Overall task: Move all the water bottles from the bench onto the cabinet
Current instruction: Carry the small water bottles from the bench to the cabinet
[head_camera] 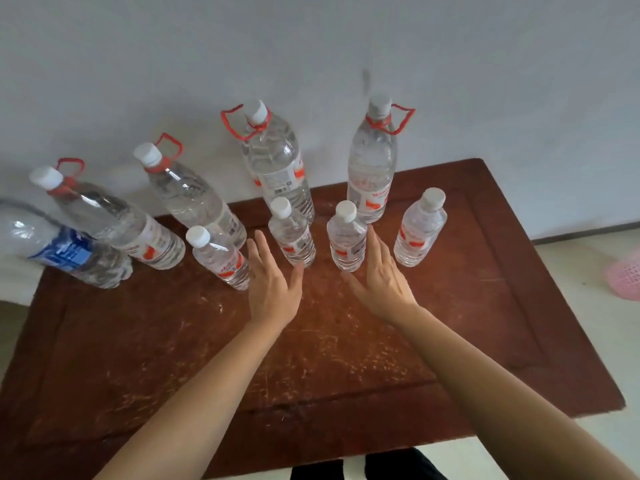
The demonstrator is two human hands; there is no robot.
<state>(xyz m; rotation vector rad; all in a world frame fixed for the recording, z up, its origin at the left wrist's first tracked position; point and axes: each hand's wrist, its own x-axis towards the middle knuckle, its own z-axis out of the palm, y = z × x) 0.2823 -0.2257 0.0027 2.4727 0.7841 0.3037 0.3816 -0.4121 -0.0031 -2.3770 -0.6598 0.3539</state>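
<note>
Several clear water bottles stand on a dark red wooden top [346, 358]. At the back against the wall are tall bottles with red carry loops, such as one [277, 168] in the middle and one [372, 168] to its right. In front stand small white-capped bottles: one [221, 258] on the left, one [292, 237], one [346, 240] and one [419, 230] on the right. A blue-labelled bottle [69, 251] is at the far left. My left hand [272, 289] is open just beside a small bottle, holding nothing. My right hand [381, 282] is open, its fingers close to another small bottle.
A white wall [311, 46] rises right behind the bottles. Pale floor [588, 306] lies to the right with a pink mesh object [627, 278] on it. The near half of the wooden top carries only my forearms.
</note>
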